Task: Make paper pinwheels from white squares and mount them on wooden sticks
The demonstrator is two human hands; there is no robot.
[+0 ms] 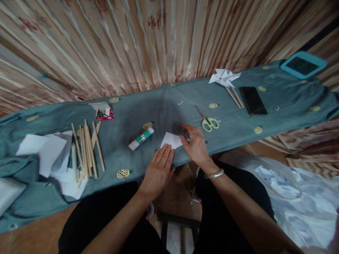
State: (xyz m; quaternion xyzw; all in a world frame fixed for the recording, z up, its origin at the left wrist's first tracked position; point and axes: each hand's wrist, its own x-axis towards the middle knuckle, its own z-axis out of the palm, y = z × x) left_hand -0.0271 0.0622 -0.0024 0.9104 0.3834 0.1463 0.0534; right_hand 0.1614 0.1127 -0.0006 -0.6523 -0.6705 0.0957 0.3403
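A small piece of folded white paper (171, 139) lies near the front edge of the cloth-covered table. My left hand (159, 167) rests flat on its lower left part, fingers stretched out. At the paper's right side is my right hand (195, 144), fingers apart and slightly curved, the thumb at the paper's edge. Left of the paper lies a glue stick (141, 139) with a green and white label. Beyond my right hand are scissors (208, 120) with light green handles, their blades pointing away.
Wooden sticks (88, 150) and white paper sheets (45, 150) lie at left, below an open red box (104, 112) of small metal pieces. Paper pinwheels (224, 77), a phone (253, 101) and a blue-framed tablet (303, 65) are at right. A plastic bag (304, 201) of paper stands beside my leg.
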